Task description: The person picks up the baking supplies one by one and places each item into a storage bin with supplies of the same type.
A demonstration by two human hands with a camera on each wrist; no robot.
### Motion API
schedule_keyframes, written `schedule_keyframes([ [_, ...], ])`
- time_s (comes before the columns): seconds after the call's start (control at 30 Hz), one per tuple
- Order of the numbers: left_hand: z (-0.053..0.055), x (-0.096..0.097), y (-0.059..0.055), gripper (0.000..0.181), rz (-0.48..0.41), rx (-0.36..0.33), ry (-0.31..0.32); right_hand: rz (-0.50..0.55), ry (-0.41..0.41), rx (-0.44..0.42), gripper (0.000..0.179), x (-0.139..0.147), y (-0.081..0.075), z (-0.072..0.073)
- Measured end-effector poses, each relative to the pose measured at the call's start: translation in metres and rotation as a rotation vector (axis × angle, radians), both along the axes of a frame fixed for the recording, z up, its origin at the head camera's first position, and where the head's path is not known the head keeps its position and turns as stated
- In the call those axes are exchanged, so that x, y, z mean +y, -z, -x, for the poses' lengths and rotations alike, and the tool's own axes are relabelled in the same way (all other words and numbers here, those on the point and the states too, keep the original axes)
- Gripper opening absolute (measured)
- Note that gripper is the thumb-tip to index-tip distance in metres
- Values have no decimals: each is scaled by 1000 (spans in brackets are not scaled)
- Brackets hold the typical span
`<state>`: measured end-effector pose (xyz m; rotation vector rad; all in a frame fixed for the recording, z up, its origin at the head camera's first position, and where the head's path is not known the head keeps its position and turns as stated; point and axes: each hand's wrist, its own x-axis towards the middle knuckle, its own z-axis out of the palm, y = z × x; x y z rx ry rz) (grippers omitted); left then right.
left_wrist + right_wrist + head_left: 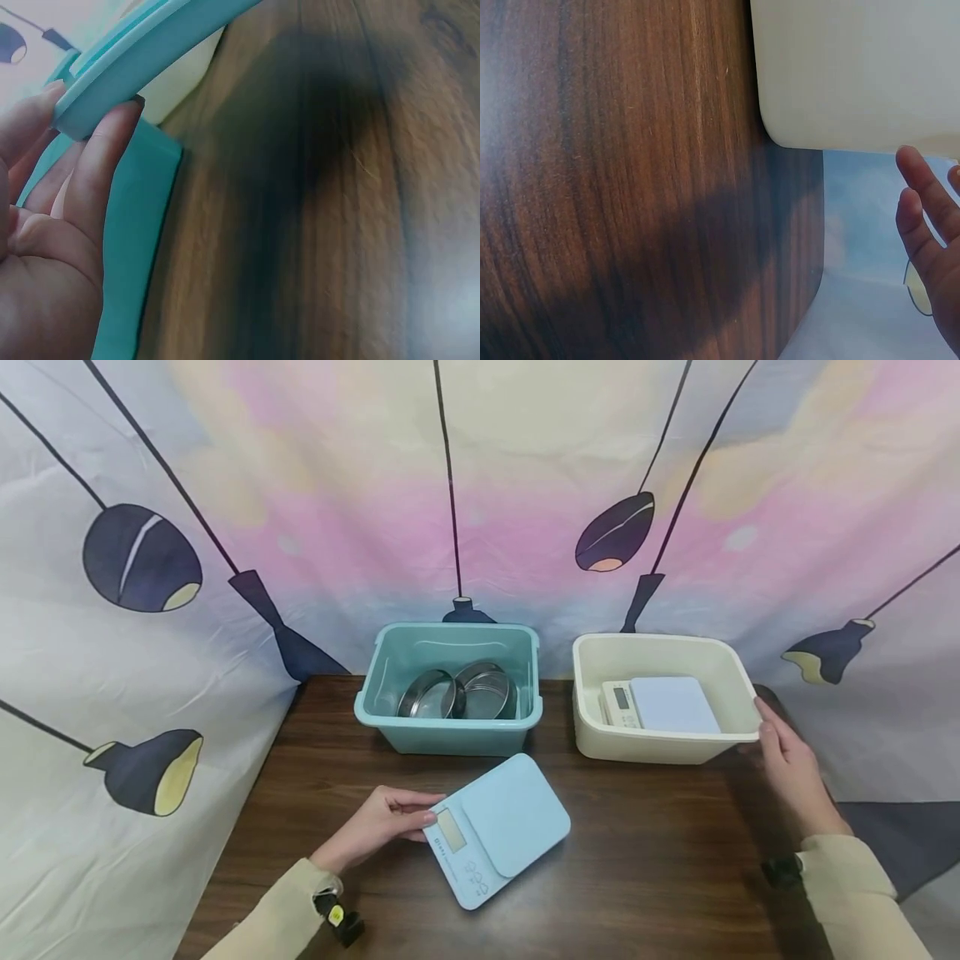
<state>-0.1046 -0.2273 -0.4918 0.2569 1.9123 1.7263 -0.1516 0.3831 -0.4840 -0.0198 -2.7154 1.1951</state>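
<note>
A light blue kitchen scale (498,831) is held tilted over the table, in front of the two bins. My left hand (382,827) pinches it by the display end, thumb on one face and fingers beneath; the left wrist view shows the scale's edge (150,56) raised clear of the wood. At the right, my right hand (795,768) touches the outer side of a cream bin (652,747) near its rim, with fairly straight fingers (922,180). Inside that bin lies another kitchen scale (675,704), white-topped with a cream display panel.
Left of the cream bin stands a teal bin (457,739) holding round metal sieves (431,695). Both bins stand at the back of the dark wooden table (637,868), close to a hanging cloth (360,510) printed with lamps.
</note>
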Motion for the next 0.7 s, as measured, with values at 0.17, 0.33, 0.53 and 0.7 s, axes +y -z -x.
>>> schedule_keyframes([
  [0.17, 6, 13, -10, 43, -10, 41, 39, -20, 7, 18, 53, 1, 1, 1],
  [0.33, 14, 26, -22, 39, -18, 105, 74, -16, -1, 11, 53, 2, 1, 1],
  [0.53, 27, 43, -40, 38, -45, 153, 108, -4, -5, 25, 53, 2, 0, 0],
  [0.7, 42, 57, -58, 37, -37, 178, 135, -19, -7, 53, 53, 1, 0, 1],
])
